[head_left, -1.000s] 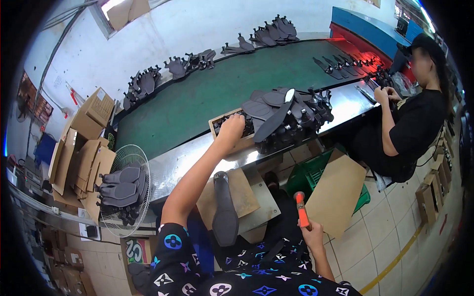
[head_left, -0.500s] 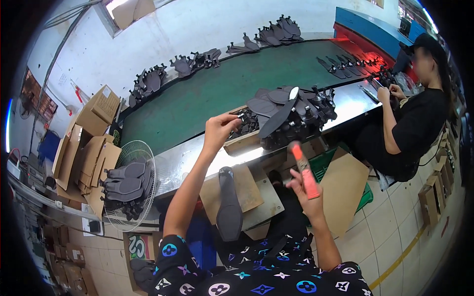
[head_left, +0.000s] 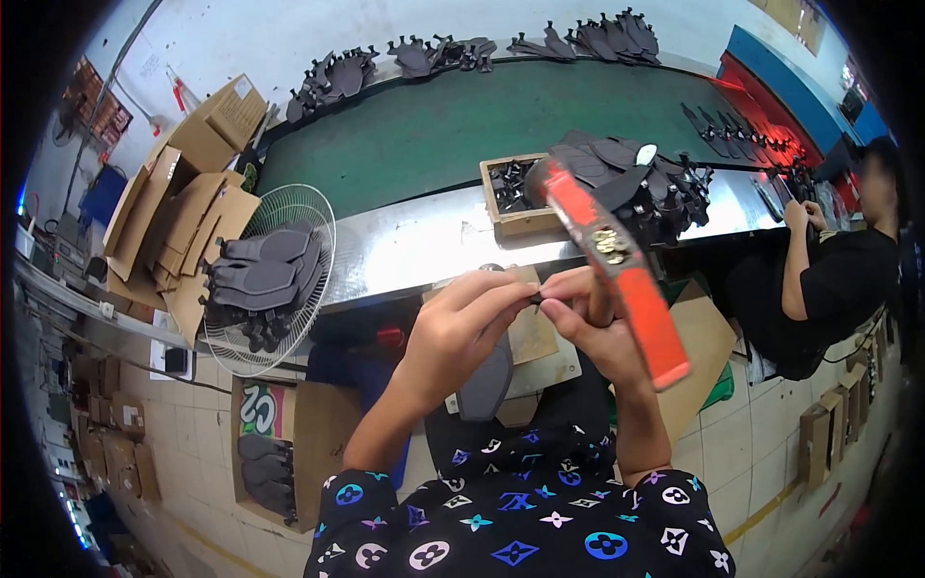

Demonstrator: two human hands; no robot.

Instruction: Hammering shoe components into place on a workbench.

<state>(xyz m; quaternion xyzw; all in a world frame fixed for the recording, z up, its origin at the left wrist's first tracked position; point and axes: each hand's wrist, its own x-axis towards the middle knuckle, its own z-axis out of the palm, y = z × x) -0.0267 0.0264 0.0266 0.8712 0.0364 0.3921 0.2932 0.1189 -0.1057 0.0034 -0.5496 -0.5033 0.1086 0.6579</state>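
Observation:
My left hand (head_left: 469, 325) is closed in a pinch on a small dark piece (head_left: 537, 300), too small to make out fully. The fingertips of my right hand (head_left: 609, 332) meet it from the other side. That same right hand keeps hold of a hammer (head_left: 652, 313) with a red handle, tilted up and away to the left. Below my hands a dark grey shoe sole (head_left: 489, 380) lies on a board (head_left: 533, 332), its upper part covered by my left hand. Beyond them, a wooden box (head_left: 525, 227) of small black parts sits on the metal bench edge.
A heap of grey soles (head_left: 602, 154) with black heels lies beside the box. More soles line the far side of the green conveyor belt (head_left: 424, 130). A wire basket (head_left: 326, 275) holds soles at left, near cardboard boxes (head_left: 207, 130). A co-worker (head_left: 819, 279) sits at right.
My left hand has come back from the wooden box with the small dark piece. My right hand has risen with the hammer and met my left. The view has shifted.

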